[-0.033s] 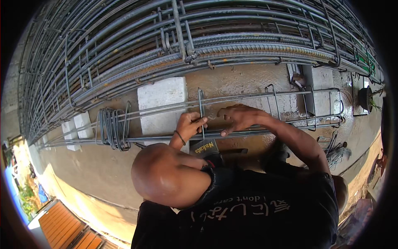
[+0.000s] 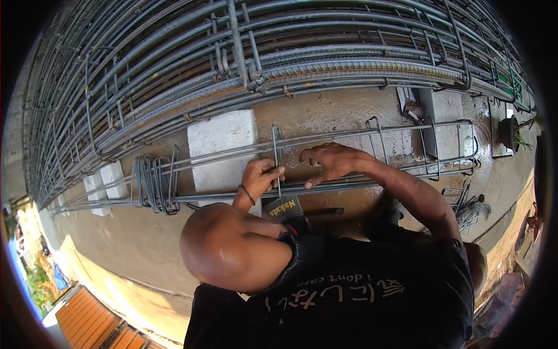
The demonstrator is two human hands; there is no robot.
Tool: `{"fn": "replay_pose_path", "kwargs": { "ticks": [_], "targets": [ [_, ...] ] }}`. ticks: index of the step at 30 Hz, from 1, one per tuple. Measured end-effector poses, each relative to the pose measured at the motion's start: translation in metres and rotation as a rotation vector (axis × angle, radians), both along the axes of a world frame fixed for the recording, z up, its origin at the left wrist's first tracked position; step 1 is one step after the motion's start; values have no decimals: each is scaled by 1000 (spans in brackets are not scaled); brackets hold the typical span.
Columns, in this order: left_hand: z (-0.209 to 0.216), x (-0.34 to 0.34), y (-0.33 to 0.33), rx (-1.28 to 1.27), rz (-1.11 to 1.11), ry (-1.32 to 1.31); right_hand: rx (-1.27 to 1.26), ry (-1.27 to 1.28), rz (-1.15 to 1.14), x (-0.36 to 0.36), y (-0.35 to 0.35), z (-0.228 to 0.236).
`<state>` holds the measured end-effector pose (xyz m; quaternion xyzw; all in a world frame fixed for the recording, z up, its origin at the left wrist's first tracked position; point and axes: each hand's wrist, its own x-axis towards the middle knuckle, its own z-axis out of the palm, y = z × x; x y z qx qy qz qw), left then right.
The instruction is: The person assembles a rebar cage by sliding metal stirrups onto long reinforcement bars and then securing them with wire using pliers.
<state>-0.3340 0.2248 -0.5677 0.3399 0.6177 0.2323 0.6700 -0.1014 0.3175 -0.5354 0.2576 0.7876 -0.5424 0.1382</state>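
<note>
Cages of ribbed steel bars (image 2: 349, 63) stretch across the far side of a wet concrete floor (image 2: 157, 244), closing off the space beyond a person's two working hands. Nearer, long thin rods (image 2: 226, 153) run from left to right past white blocks (image 2: 222, 136). A thick bunch of bent steel loops (image 2: 154, 185) encircles the rods at left; three more spaced-out loops (image 2: 430, 148) stand around them at right, with a tangle of wire (image 2: 472, 215) on the ground just beside. An orange-brown slatted panel (image 2: 87, 319) shows at lower left.

At far right, a dark round pot (image 2: 509, 135) holds a green plant (image 2: 523, 141).

In the middle, an upright stirrup (image 2: 276, 145) stands at the rods between the hands. The left hand (image 2: 260, 177), dark band at the wrist, bends its fingertips against it; whether they pinch it cannot be told. The right hand (image 2: 330, 163), fingers loosely spread and curved, is just apart from it.
</note>
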Motion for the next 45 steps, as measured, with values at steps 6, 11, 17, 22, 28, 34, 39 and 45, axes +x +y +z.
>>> {"fn": "replay_pose_path", "kwargs": {
  "ticks": [6, 11, 17, 22, 28, 34, 39, 45],
  "targets": [
    [4, -19, -18, -65, 7, 50, 106, -40, -6, 24, -2, 23],
    [42, -17, 9, -25, -354, 517, 179, -75, 27, 70, -1, 46],
    [76, 35, 81, 378, -823, 954, 301, -430, -589, 235, -24, 95],
    [61, 156, 116, 548, -926, 167, -116, -159, -1554, 257, -168, 98],
    [23, 245, 98, 446, -1401, 271, -662, 189, -1210, 182, -243, 162],
    [28, 233, 98, 226, -1148, 179, -229, -76, -1111, 216, -251, 128],
    [43, 154, 91, 325, -703, 120, 186, -1, -1142, 241, -225, 73],
    [82, 62, 12, -32, -547, -162, 843, -210, -873, 292, -110, 9]
  ]
}}
